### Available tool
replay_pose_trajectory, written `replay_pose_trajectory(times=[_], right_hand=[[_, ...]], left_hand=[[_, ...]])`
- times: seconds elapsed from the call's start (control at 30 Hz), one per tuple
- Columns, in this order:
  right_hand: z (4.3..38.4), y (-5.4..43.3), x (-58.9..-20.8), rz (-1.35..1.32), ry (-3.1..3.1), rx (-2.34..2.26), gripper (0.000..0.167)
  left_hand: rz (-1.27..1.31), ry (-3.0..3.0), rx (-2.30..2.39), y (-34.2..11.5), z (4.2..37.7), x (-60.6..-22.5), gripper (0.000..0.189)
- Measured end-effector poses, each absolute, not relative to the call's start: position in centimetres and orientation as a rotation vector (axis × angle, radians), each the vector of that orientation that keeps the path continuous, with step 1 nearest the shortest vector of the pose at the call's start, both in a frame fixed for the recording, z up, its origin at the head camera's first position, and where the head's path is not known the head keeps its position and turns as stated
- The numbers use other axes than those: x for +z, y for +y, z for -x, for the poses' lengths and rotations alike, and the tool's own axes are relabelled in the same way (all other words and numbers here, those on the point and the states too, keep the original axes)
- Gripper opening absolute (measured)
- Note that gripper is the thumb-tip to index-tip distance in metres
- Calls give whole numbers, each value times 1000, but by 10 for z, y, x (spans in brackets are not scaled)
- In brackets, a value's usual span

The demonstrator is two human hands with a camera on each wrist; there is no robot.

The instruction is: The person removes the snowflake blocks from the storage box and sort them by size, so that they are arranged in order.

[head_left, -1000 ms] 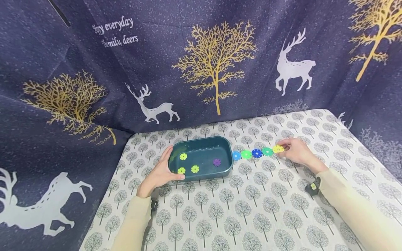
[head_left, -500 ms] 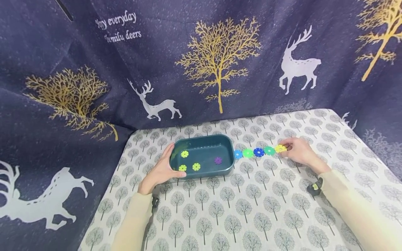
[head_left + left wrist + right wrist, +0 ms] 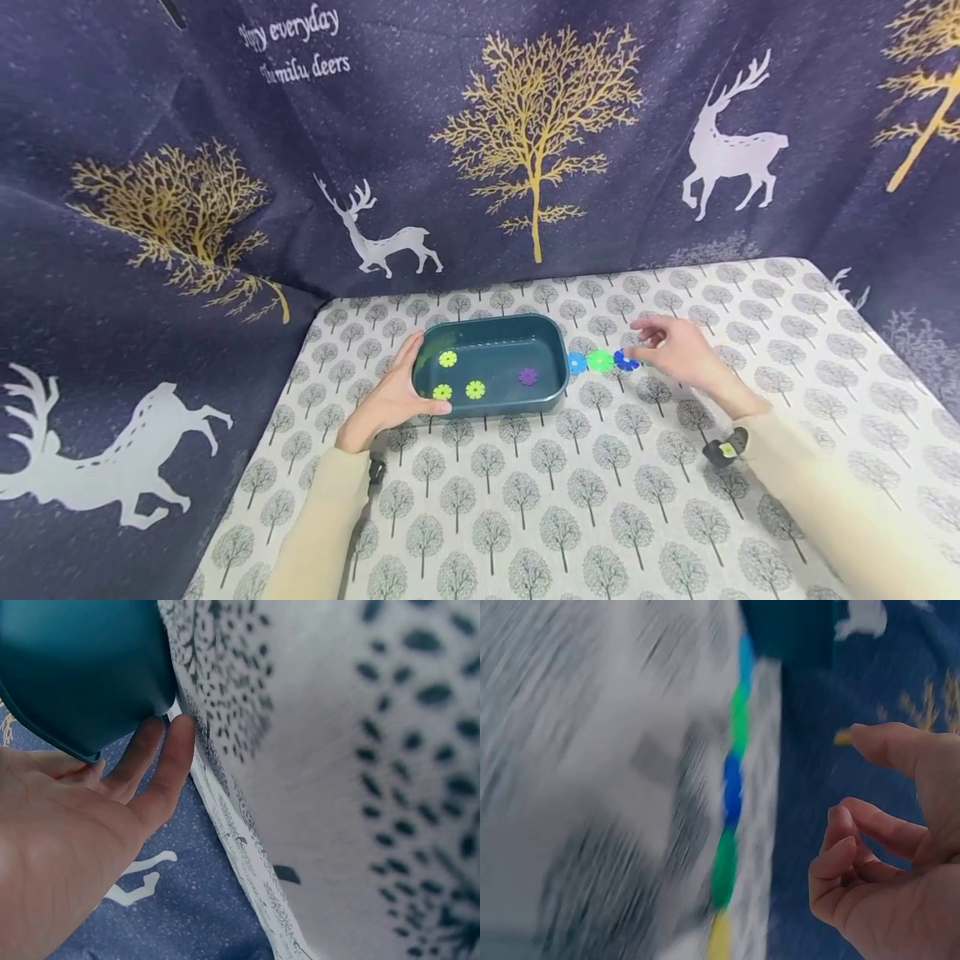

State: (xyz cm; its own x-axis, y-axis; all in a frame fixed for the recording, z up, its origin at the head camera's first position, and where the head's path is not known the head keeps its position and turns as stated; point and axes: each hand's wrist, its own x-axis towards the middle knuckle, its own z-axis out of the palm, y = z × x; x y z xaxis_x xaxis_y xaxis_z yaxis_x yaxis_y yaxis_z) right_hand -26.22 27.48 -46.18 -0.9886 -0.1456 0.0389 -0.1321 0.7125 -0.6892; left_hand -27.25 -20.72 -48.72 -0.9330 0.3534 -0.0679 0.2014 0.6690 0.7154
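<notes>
My left hand [image 3: 386, 404] grips the left end of a dark teal plastic tray [image 3: 498, 408], its thumb along the front rim. In the left wrist view its fingers reach round the tray's underside. A row of flower-shaped plastic discs runs right from the tray: light blue [image 3: 577, 362], green [image 3: 600, 361], dark blue [image 3: 625, 360], teal-green [image 3: 724, 868] and yellow [image 3: 719, 937]. My right hand [image 3: 678, 354] hovers over the row, thumb and forefinger apart, hiding the last two discs in the head view. A small yellow patch shows by one fingertip in the right wrist view; cannot tell what it is.
Inside the tray lie three yellow-green discs [image 3: 475, 389] and a purple disc [image 3: 528, 377], spread apart. A tree-patterned cloth [image 3: 525, 500] covers the table. Behind it hangs a navy curtain [image 3: 390, 150] printed with deer and gold trees.
My right hand has left the yellow end disc and shifted left along the row towards the dark blue disc. The left hand stays on the tray. The head view has tilted slightly.
</notes>
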Motion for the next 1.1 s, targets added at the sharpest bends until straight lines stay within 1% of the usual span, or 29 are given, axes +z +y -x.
replay_pose_trajectory(times=[0.13,0.33,0.6,0.87,1.03,1.1], right_hand=[[264,241,-454,338,2858,-1220,57],[265,197,-453,430,2822,-1251,52],[268,154,-450,551,2783,-1196,46],[272,122,-445,553,2752,-927,45],[275,106,-450,538,2785,-686,44],[276,102,-451,554,2808,-590,40]], left_hand=[[-450,2677,1115,-207,274,-487,140],[-442,2676,1120,-207,273,-487,141],[-407,2680,1090,-205,271,-482,141],[-401,2681,1105,-205,271,-483,141],[-411,2668,1126,-205,270,-484,141],[-413,2670,1128,-205,269,-483,142]])
